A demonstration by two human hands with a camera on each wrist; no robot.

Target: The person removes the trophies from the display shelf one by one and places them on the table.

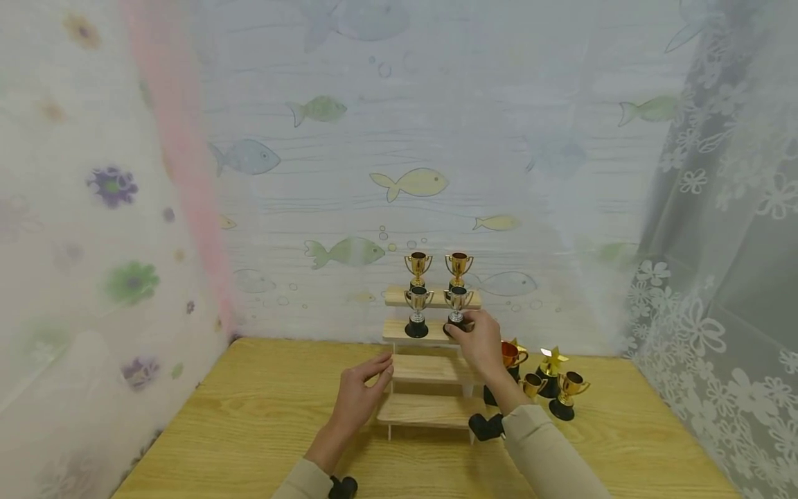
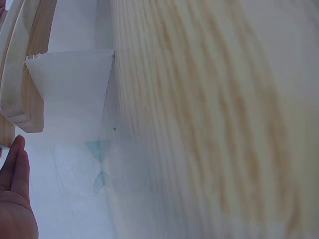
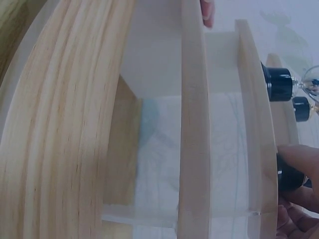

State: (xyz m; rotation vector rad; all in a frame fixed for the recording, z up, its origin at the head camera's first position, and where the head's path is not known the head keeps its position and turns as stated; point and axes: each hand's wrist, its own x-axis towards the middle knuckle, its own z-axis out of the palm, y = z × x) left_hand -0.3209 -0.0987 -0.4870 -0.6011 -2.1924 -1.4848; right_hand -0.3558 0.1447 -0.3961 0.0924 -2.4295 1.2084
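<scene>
A wooden tiered display stand (image 1: 430, 410) with several steps is in the middle. Two gold trophy cups (image 1: 418, 263) stand on its top step, and a silver trophy cup (image 1: 419, 299) with a black base is at the left of the step below. Beside it, at that step's right end, a second silver trophy cup (image 1: 458, 298) has its black base pinched between the thumb and fingers of my right hand (image 1: 479, 343). My left hand (image 1: 360, 391) touches the stand's left side near the third step, its fingers (image 2: 21, 174) fairly straight and holding nothing.
To the right of the stand, partly behind my right forearm, are several more trophies: a gold star trophy (image 1: 551, 367), a small gold cup (image 1: 570, 388) and a red-bowled cup (image 1: 510, 353). A fish-patterned curtain (image 1: 349, 187) hangs behind the wood-grain table (image 1: 262, 416).
</scene>
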